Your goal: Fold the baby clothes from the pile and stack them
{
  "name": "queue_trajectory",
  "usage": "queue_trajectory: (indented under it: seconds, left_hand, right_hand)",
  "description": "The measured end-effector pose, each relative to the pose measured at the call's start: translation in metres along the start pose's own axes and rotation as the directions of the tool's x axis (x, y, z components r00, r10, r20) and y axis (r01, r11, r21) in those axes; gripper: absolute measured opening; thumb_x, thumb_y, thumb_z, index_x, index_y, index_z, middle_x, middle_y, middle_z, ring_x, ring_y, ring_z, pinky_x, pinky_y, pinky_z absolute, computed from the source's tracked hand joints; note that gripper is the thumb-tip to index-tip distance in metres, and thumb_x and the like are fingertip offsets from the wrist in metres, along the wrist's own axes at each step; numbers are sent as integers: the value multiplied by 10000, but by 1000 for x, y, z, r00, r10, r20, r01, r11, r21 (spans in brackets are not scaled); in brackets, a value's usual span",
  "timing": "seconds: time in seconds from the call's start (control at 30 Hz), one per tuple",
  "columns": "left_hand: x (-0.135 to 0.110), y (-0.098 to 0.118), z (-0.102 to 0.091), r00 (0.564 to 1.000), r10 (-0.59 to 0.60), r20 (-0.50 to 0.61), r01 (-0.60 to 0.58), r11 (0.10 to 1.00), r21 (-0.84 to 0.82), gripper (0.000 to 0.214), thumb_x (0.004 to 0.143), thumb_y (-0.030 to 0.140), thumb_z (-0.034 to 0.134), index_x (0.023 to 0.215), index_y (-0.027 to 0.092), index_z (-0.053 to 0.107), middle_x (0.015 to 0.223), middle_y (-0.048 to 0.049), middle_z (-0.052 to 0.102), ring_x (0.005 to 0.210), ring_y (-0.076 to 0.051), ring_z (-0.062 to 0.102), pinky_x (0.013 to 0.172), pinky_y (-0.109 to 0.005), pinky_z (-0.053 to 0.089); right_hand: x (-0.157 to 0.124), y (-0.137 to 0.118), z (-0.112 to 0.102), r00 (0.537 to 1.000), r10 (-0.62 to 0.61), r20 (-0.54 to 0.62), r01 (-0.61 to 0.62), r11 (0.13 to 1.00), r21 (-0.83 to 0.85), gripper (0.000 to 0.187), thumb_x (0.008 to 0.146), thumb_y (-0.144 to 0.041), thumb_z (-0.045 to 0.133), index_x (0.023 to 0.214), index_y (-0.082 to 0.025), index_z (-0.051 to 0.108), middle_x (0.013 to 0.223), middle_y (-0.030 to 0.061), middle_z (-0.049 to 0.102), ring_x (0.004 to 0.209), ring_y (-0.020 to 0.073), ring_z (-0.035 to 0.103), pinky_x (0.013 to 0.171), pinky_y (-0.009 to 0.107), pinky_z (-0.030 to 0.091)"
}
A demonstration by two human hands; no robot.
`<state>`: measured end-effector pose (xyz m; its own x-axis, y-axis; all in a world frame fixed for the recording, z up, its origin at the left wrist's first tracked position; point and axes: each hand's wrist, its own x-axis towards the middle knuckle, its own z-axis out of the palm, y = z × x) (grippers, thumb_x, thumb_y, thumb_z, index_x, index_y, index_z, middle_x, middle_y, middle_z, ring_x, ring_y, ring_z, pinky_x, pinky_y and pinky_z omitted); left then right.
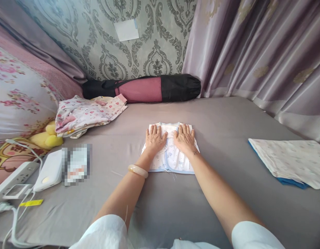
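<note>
A small white baby shirt (pixel 172 160) with blue trim and a pale blue print lies on the grey bed sheet, its sleeves apparently folded in over the front. My left hand (pixel 156 139) rests flat on its upper left part, fingers spread and pointing away from me. On the upper right part, my right hand (pixel 185 138) lies flat in the same way. Both palms press on the cloth and neither grips it. Thin white ties trail at the shirt's middle and lower edge. The fabric beneath my hands is hidden.
Heart-print clothes (pixel 89 114) are piled at the back left. Folded pale cloth (pixel 292 159) with blue beneath lies at right. A black and maroon roll bag (pixel 141 89) lies along the wall. A power strip (pixel 16 180), white device (pixel 51 169) and cables occupy the left.
</note>
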<state>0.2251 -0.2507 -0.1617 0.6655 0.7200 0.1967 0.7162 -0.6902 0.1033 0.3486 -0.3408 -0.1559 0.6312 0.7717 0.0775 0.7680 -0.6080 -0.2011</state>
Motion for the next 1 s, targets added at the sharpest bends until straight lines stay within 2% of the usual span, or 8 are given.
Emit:
queue_trajectory:
  seconds: [0.2,0.3,0.43,0.57,0.73,0.87,0.93,1.0]
  left_hand:
    - [-3,0,0,993,-14,-116,18,999,31,648,1007,478,200,1491,87,381,1568,-165,351,1492,-301,218,1213,-519,139]
    - [-2,1,-1,998,-22,-62,24,999,27,663,1004,498,203,1476,76,401,1546,-188,380,1474,-329,258,1191,-548,187]
    - [-1,2,-3,999,-36,12,36,999,16,678,998,514,209,1467,70,411,1529,-215,396,1458,-348,290,1166,-562,237]
    - [0,2,-3,999,-34,15,34,999,7,678,996,512,211,1466,67,412,1533,-220,386,1462,-352,281,1166,-572,229]
    - [-2,-1,-1,1000,-7,-29,7,1000,-2,666,996,513,203,1492,108,385,1562,-168,360,1478,-328,247,1190,-563,186]
    - [-3,-1,0,998,20,-67,-20,1000,14,668,998,513,198,1518,121,344,1602,-134,289,1505,-311,167,1212,-547,122]
    - [-2,-1,-1,999,22,-50,-21,1000,13,669,999,513,189,1508,116,365,1587,-143,321,1497,-314,196,1207,-558,132]
    - [-1,-1,-1,1000,25,-12,-25,1000,3,673,998,519,187,1493,110,389,1565,-161,359,1476,-319,256,1192,-570,177]
  right_hand:
    - [-4,-3,-6,997,-49,-58,50,998,25,591,1026,-377,195,1525,-96,339,1601,167,272,1492,304,174,1185,561,95]
    - [-6,-4,-8,983,-166,-80,168,985,23,560,1025,-361,212,1519,-148,370,1613,133,257,1499,284,156,1192,544,81]
    - [-5,-4,-4,961,-277,3,277,960,47,545,1022,-344,209,1505,-182,404,1597,91,315,1479,263,232,1196,501,139]
    - [-2,-2,-1,964,-266,16,266,963,38,552,1019,-340,198,1510,-180,393,1596,84,317,1479,261,235,1199,505,133]
    - [-3,-3,-2,965,-263,21,262,964,56,551,1019,-342,205,1511,-179,391,1598,88,313,1479,258,234,1200,496,129]
    - [-6,-4,-7,979,-195,-68,198,979,46,555,1018,-340,224,1518,-145,369,1598,135,298,1485,268,211,1197,504,101]
    - [-6,-3,-8,981,-148,-123,153,988,28,565,1019,-345,226,1521,-120,356,1601,159,279,1491,284,184,1192,524,82]
    - [-6,-1,-7,985,-133,-111,136,990,22,578,1019,-366,224,1522,-111,350,1600,162,278,1489,290,187,1189,530,96]
